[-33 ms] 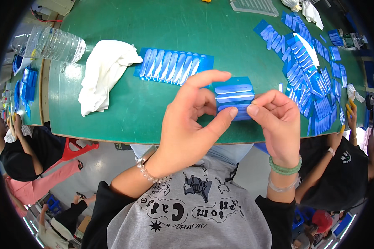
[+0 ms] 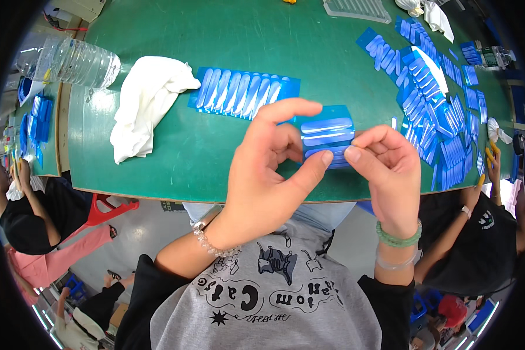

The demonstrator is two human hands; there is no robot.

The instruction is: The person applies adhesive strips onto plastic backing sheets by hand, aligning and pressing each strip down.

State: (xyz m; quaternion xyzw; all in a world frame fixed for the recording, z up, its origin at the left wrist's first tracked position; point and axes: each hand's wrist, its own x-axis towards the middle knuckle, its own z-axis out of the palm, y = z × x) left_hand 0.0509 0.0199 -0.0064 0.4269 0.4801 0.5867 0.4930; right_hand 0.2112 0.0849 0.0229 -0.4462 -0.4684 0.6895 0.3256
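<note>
Between my two hands, above the near edge of the table, is a small blue film sheet (image 2: pixel 328 129) with long rounded strips on it. My left hand (image 2: pixel 277 157) is closed on its left and lower side, thumb in front, with the index finger reaching over the top corner. Thumb and fingertips of my right hand (image 2: pixel 388 166) pinch the sheet's right edge. Beyond my left hand lies a longer blue film sheet (image 2: pixel 239 92) with a row of similar rounded strips, flat on the green table (image 2: pixel 175 35).
A crumpled white cloth (image 2: pixel 143 105) and a clear plastic bottle (image 2: pixel 81 61) are at the left. Many blue strip sheets (image 2: pixel 437 116) are heaped at the right, near a co-worker's hand (image 2: pixel 493 160). A clear ridged tray (image 2: pixel 357 9) sits at the far edge.
The small blue sheet and my right hand have shifted slightly left. The sheet's top face is tilted a little differently; both hands keep their hold.
</note>
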